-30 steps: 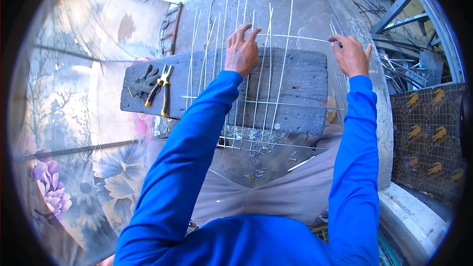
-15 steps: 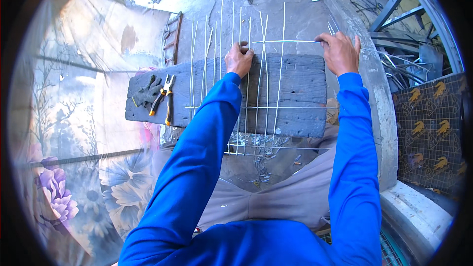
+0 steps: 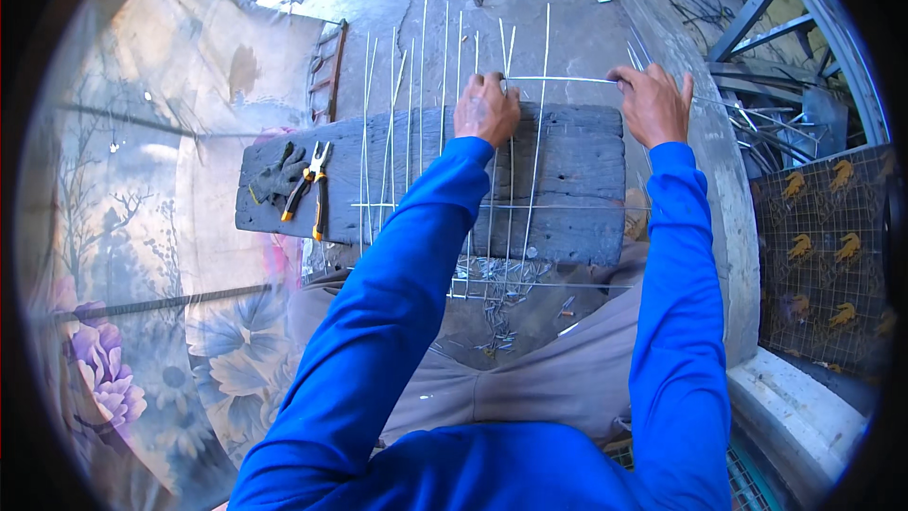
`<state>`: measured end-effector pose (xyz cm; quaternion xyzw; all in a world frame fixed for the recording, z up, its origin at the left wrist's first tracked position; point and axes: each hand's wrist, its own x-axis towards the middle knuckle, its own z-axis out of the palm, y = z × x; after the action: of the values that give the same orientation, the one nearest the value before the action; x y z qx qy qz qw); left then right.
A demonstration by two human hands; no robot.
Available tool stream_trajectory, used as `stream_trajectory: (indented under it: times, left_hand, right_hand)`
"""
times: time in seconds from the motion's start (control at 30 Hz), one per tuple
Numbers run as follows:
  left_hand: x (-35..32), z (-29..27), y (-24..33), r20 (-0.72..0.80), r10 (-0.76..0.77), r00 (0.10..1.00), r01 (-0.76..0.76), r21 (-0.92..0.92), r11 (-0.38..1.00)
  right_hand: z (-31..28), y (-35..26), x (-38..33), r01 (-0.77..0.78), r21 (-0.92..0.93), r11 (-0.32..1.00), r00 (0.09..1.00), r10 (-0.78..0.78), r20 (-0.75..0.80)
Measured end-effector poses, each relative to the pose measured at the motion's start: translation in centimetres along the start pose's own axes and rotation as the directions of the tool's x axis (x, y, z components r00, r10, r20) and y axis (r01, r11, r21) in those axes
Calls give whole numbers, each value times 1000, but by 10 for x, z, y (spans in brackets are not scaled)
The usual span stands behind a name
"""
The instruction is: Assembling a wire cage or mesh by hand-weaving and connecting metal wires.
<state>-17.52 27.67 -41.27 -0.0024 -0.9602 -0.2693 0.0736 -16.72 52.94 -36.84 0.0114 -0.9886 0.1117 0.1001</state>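
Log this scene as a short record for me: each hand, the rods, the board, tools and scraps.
Right hand: pinching a thin crosswise rod
Left hand: at the same rod; exact grip hidden
Lengthwise rods: several, lying across the board and past its far edge
Board: dark, worn, long side running left to right
Pliers: yellow-and-black handles spread, on the board's left end, beside a dark crumpled item
Scraps: short metal pieces beyond the board's near edge
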Motion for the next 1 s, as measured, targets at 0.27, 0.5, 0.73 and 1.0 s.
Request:
stream_trajectory:
  times: [0.27,0.5,0.73,1.0]
  left_hand:
    - [-3,38,-15,-47,-77,996,71,-117,991]
    - [-12,41,2,-81,-180,980,170,-110,979]
    - [-14,43,3,-124,-180,976,165,-123,979]
    - [-20,31,1,-148,-106,983,89,-115,989]
  right_hand:
    - [7,2,0,1,-5,1000,1000,-1,12]
    - [13,0,-1,3,-18,1000,999,-4,-39]
    - [14,-15,1,74,-38,997,995,-76,-59]
    - [41,-10,3,4,94,996,998,-10,59]
